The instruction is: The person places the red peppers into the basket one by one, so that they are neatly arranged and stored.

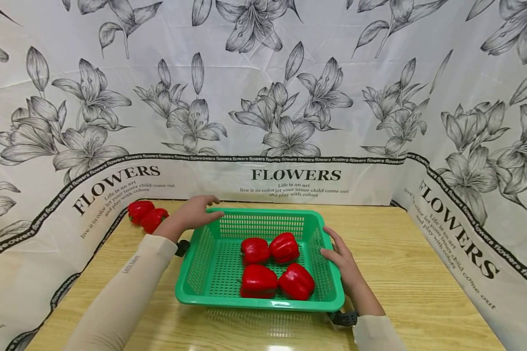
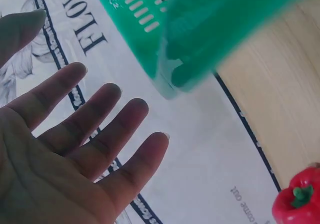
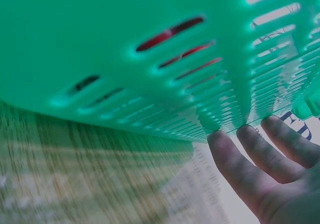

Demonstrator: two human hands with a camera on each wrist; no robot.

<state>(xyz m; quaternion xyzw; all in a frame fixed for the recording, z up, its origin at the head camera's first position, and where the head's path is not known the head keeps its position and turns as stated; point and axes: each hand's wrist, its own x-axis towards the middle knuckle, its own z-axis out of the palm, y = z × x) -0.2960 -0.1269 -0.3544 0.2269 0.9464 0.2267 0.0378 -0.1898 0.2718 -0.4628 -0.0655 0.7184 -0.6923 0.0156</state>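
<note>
On the wooden table (image 1: 399, 263) sits a green basket (image 1: 228, 297) with four red peppers (image 1: 258, 281). The left hand (image 1: 193, 213) is flat and open by its far corner. The right hand's (image 1: 343, 261) straight fingers touch its side.

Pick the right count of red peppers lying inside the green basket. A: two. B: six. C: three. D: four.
D: the head view shows four red peppers on the floor of the green basket, while two more peppers lie outside it on the table by the backdrop.
</note>
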